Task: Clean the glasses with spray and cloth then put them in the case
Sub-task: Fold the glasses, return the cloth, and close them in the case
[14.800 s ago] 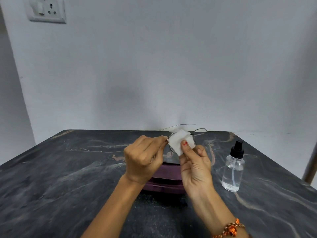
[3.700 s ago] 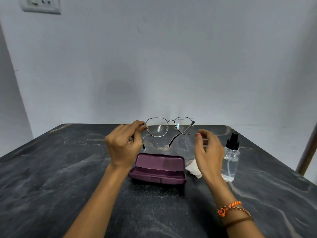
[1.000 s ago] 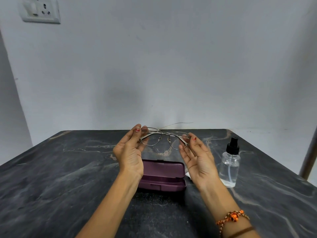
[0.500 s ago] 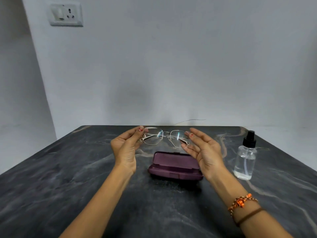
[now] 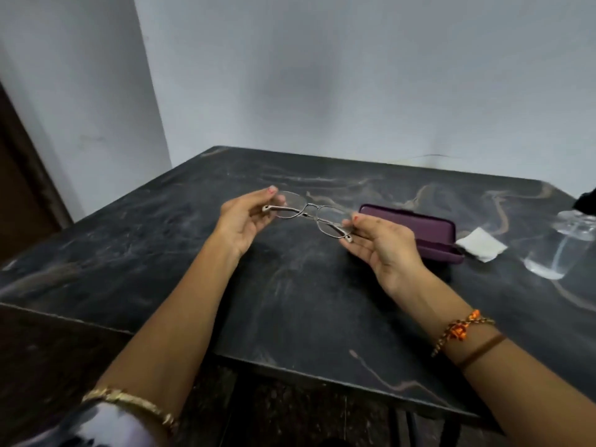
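Thin metal-framed glasses [image 5: 309,214] with folded arms hang above the dark marble table [image 5: 290,301], held at both ends. My left hand [image 5: 245,221] pinches the left end, my right hand [image 5: 383,250] the right end. Just behind my right hand lies the purple case [image 5: 419,229] on the table; whether its lid is up I cannot tell. To its right lies the white cloth [image 5: 480,245]. The clear spray bottle [image 5: 561,246] with a black cap stands at the right edge of the view, partly cut off.
The table's front edge [image 5: 322,375] runs close below my forearms, its left corner at the lower left. A pale wall stands behind the table, with a dark door frame [image 5: 25,175] at the far left.
The view has swung left and down, so the case, cloth and bottle now sit to the right. The glasses have dropped lower and to the left of the case, still held by both hands.
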`<state>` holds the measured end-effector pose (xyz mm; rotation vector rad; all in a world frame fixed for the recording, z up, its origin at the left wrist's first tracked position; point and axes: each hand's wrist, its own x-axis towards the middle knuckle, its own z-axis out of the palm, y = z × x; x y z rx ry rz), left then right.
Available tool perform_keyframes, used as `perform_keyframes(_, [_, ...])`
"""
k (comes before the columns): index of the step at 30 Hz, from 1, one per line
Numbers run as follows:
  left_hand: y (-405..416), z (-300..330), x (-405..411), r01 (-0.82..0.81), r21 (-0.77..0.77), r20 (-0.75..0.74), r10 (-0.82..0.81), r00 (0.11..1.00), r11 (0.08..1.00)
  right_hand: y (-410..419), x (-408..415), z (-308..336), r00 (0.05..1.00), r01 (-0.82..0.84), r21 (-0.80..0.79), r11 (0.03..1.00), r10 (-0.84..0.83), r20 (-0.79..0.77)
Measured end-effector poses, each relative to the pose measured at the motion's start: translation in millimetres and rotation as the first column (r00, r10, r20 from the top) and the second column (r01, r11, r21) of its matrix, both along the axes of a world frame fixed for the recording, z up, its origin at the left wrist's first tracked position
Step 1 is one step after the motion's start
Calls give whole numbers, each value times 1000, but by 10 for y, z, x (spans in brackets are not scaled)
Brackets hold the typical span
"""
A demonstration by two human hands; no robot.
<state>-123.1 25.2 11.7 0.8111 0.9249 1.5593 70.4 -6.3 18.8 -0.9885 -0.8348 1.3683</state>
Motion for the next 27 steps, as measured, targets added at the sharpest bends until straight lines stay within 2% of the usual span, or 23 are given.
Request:
perform_keyframes(4, [20, 18, -108, 124, -142, -155, -146, 977, 982, -9, 52, -60, 997, -10, -10, 1000, 10, 75])
perform_keyframes(10, [-2, 50, -154, 64, -279, -327, -157, 932, 958, 5, 13, -156, 955, -40, 6, 999, 37, 293])
perform_keyframes(15, [4, 39, -99, -8, -267, -385, -99, 918, 964, 15, 9, -179, 938, -17, 40, 999, 2, 346])
perform_keyframes(18, [30, -1, -61, -96, -205, -467, -11, 884, 974, 27, 8, -204, 906, -5, 81, 997, -30, 422])
perform_keyframes(23, [60, -67, -62, -147, -63, -597, 81, 798, 987, 65, 14, -252, 806, 26, 201, 979, -140, 575])
perform_keyframes(27, [92, -99, -66, -204, -15, -661, 143, 736, 979, 57, 7, -248, 718, 19, 287, 958, -213, 663])
